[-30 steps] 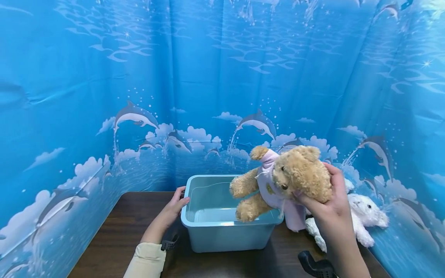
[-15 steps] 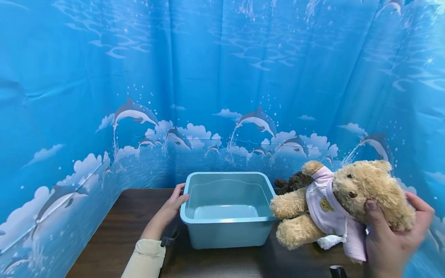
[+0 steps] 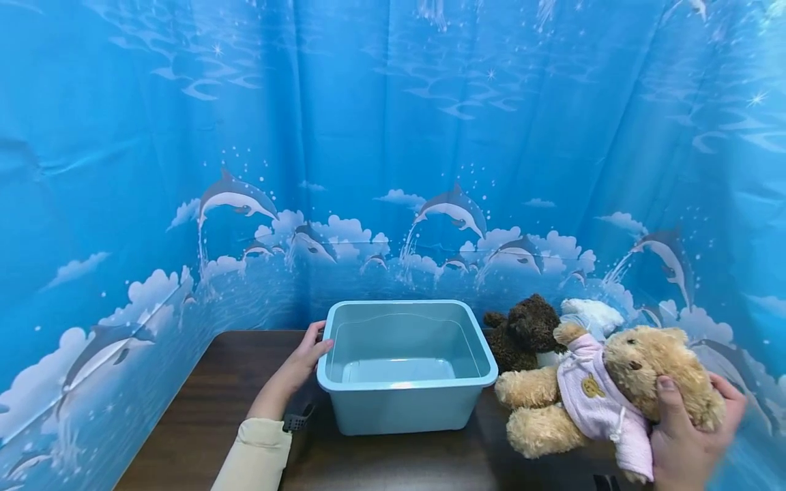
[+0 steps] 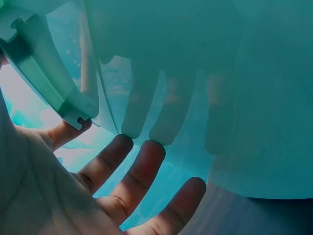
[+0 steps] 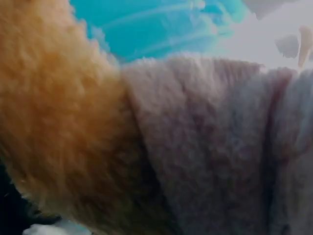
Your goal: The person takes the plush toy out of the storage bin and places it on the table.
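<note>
A light-blue plastic bin (image 3: 405,410) stands upright on the table, with nothing visible inside. My left hand (image 3: 303,360) grips its left rim, thumb over the edge. In the left wrist view, several fingertips (image 4: 155,149) touch the bin's outer wall (image 4: 234,112). To the right of the bin, my right hand (image 3: 694,433) holds a tan teddy bear (image 3: 598,389) in a pink hooded top by the head. The bear lies sideways, legs toward the bin. Tan fur and pink cloth fill the right wrist view, where the right hand is not seen.
A dark brown plush toy (image 3: 533,326) sits behind the bear, right of the bin. Beside it is a white plush (image 3: 592,315), partly hidden. The dark wooden table (image 3: 227,382) is backed by a blue dolphin-print curtain (image 3: 368,170).
My right hand has carried the teddy bear from over the bin to its right and then lowered it slightly. The brown plush has come into view. My left hand stays on the rim.
</note>
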### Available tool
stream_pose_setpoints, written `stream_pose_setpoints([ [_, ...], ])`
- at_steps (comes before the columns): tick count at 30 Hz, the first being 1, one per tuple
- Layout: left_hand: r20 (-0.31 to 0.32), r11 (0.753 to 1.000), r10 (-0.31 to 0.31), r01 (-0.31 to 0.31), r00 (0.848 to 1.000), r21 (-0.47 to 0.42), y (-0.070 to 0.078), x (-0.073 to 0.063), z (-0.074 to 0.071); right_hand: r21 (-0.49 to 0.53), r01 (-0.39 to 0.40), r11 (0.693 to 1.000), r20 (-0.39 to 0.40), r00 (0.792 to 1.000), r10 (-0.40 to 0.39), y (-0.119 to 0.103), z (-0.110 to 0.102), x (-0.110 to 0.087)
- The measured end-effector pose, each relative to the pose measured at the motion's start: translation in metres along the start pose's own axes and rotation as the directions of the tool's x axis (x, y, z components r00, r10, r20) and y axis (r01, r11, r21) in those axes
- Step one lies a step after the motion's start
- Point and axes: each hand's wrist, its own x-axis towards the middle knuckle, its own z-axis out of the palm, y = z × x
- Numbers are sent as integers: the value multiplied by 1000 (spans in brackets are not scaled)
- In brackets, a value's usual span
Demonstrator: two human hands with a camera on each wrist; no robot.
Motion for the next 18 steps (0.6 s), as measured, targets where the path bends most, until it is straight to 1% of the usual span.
stream_pose_setpoints([
  [2,1,1000,-9,10,1000,-5,-3,-2,1,18,-46,999,23,999,46,14,-6,1],
  [5,2,1000,-15,15,1000,-8,-7,-4,2,38,-112,993,36,993,110,34,-13,2],
  [11,0,1000,-9,9,1000,-23,-11,-6,5,70,-171,983,64,984,167,73,-24,3],
  [14,0,1000,-8,8,1000,-29,-10,-7,5,21,-188,982,98,978,185,88,-25,2],
  [16,1,1000,-4,4,1000,-27,-8,-7,5,-41,-200,979,117,972,203,96,-23,0],
  [18,5,1000,-5,5,1000,-21,-6,-7,4,-120,-214,969,154,961,231,103,-20,-2],
])
